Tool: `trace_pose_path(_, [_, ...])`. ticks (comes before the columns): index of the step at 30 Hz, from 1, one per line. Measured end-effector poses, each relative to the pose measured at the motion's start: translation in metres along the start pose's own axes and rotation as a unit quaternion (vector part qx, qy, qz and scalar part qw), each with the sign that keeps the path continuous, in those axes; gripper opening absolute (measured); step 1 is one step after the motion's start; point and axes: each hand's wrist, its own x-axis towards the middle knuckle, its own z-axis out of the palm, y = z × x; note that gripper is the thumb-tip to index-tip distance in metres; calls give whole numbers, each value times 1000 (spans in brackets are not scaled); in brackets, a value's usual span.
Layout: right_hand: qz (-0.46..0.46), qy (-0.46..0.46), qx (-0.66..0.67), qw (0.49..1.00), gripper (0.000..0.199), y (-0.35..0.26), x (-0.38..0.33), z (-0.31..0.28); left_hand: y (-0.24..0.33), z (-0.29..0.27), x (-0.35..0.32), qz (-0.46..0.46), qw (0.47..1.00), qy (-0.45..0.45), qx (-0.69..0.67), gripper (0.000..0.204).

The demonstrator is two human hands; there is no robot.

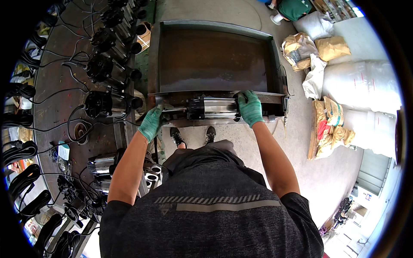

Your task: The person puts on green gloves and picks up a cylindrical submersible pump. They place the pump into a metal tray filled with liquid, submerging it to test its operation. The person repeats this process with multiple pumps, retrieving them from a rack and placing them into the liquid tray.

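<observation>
A cylindrical pump [213,108] with a shiny steel body and black ends lies sideways along the near rim of a large metal tank [215,60] of dark water. My left hand [151,124], in a green glove, grips the pump's left end. My right hand [250,107], also in a green glove, wraps over its right end. Both forearms reach forward from below. My shoes show on the concrete floor just under the tank's rim.
To the left a round metal table [56,107] carries several black and steel pumps [105,104] with black cables. More pump parts [101,165] lie nearer me. Stuffed white and tan sacks [361,81] pile up at the right. A person crouches at the far top.
</observation>
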Motion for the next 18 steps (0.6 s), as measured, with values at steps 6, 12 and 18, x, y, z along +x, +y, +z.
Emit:
trace_pose_path(6, [30, -31, 38, 998, 17, 3, 0, -1, 28, 7, -4, 41, 968, -47, 242, 28])
trace_pose_path(12, [13, -13, 47, 999, 16, 4, -1, 0, 23, 14, 0, 160, 683, 54, 711, 28])
trace_pose_path(18, [-9, -2, 34, 999, 15, 4, -2, -1, 42, 12, 7, -75, 899, -33, 431, 36])
